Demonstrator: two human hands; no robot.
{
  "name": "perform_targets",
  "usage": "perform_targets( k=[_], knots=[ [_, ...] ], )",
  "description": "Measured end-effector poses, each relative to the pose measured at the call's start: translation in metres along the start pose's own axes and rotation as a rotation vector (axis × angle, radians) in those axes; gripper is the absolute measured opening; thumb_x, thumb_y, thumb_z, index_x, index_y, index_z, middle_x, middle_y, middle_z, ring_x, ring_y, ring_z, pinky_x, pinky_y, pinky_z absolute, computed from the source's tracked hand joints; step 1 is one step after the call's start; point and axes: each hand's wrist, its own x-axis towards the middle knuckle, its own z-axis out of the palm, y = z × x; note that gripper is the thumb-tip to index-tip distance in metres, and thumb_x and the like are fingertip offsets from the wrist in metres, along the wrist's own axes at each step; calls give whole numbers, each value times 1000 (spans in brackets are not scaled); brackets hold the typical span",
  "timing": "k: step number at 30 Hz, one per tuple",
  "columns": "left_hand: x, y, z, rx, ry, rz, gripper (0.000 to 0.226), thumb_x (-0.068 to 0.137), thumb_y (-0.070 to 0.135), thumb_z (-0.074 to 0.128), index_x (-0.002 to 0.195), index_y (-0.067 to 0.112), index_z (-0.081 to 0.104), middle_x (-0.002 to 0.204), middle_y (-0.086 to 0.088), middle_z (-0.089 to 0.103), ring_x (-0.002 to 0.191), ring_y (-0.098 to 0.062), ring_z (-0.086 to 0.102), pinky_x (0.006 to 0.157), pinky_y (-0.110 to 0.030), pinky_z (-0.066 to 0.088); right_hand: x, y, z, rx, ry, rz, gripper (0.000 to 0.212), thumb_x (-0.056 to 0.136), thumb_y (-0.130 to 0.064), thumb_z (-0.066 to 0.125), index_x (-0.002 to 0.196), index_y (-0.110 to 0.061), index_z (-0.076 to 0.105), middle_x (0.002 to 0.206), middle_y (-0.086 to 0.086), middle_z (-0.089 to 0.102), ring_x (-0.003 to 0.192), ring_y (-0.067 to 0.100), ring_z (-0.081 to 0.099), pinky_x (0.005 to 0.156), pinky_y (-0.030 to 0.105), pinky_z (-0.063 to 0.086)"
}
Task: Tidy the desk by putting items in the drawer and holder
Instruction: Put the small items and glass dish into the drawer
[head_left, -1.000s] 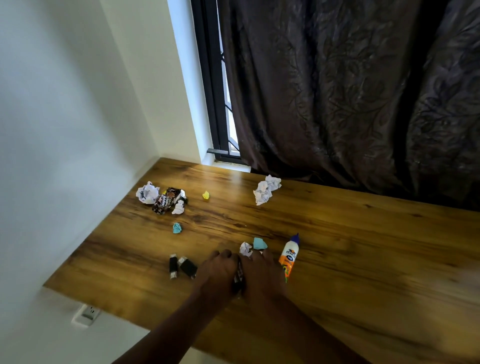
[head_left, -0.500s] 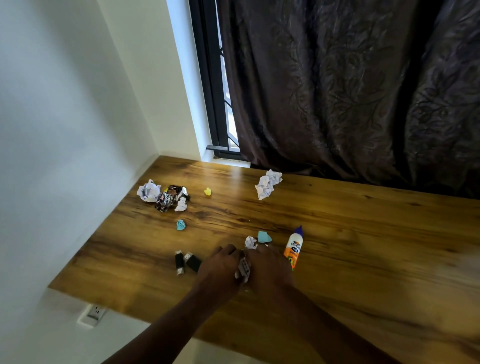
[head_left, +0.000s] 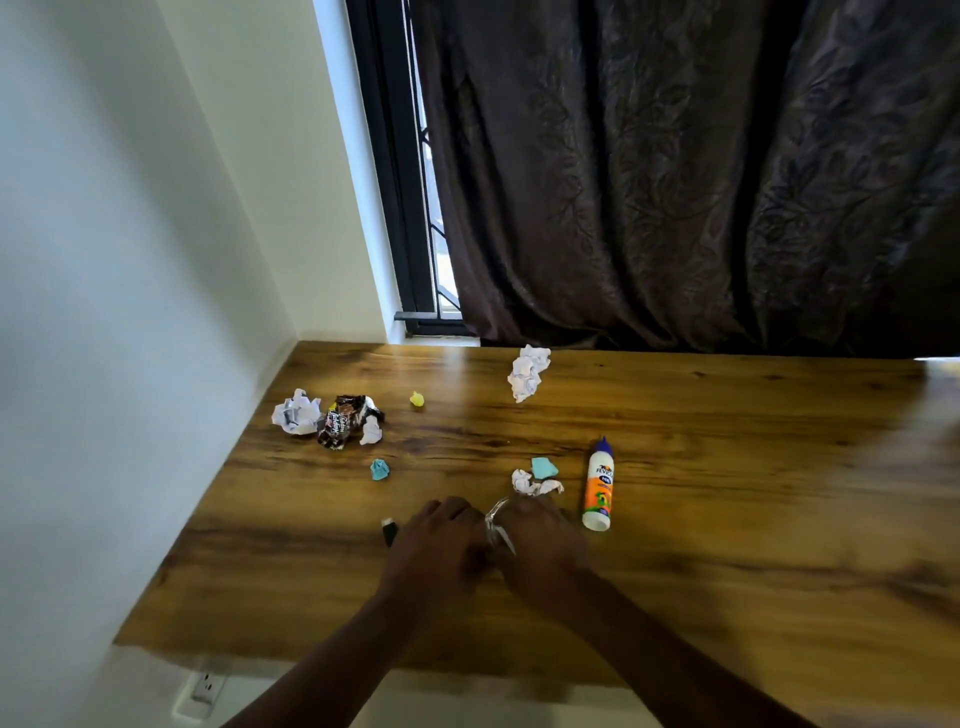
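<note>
While both hands meet at lower centre, left hand (head_left: 434, 540) and right hand (head_left: 540, 540) clench a shiny wrapper (head_left: 497, 525) between them.

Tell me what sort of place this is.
Probably a home room with a built-in wooden desk beside a curtained window; a glue bottle and crumpled paper suggest a study corner.

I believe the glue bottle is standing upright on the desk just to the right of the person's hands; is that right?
Not quite. The glue bottle is lying on its side, blue cap pointing away from the person, as the head view shows. The rest holds: it is on the desk, just to the right of the right hand and left hand.
</note>
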Motion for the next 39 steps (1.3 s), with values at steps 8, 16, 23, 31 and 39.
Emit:
perform_targets(
  k=[8, 16, 23, 31, 39],
  knots=[
    [-33, -38, -9, -19, 29, 51, 43, 80, 42, 60, 119, 27, 66, 122, 7, 64, 104, -16, 63, 77, -28, 54, -15, -41, 0, -50, -40, 67, 53, 96, -38, 55, 147, -24, 46, 154, 10, 43, 146, 31, 32, 118, 47, 31],
    [-23, -53, -13, -63, 33, 56, 45, 88, 41, 57, 129, 25, 65, 134, 6, 62, 120, -16, 58, 92, -30, 54, -3, -52, -11, -94, -16, 106, 52, 98, -41, 54, 147, -24, 45, 154, 7, 42, 146, 31, 31, 116, 51, 32],
    [34, -64, -14, -3, 73, -8, 50, 80, 39, 71, 127, 20, 66, 131, 0, 66, 113, -24, 65, 81, -35, 58, 70, -20, -29, -30, 69, 30, 51, 97, -37, 54, 146, -25, 45, 151, 4, 47, 139, 28, 40, 110, 45, 41],
    [143, -57, -3, 62, -141, -97, 75, 92, 57, 51, 155, 19, 34, 161, -6, 35, 146, -29, 35, 112, -45, 41, 186, 43, -57, -66, 142, 61, 63, 96, -36, 59, 153, -26, 35, 163, 7, 28, 148, 32, 27, 115, 48, 34],
    [195, -61, 9, 132, -277, -166, 90, 86, 63, 63, 157, 23, 23, 167, -6, 19, 153, -33, 18, 119, -49, 31, 247, 106, -64, 88, 85, 131, 57, 99, -28, 59, 153, -16, 42, 160, 7, 40, 146, 26, 37, 121, 38, 30]
  ],
)
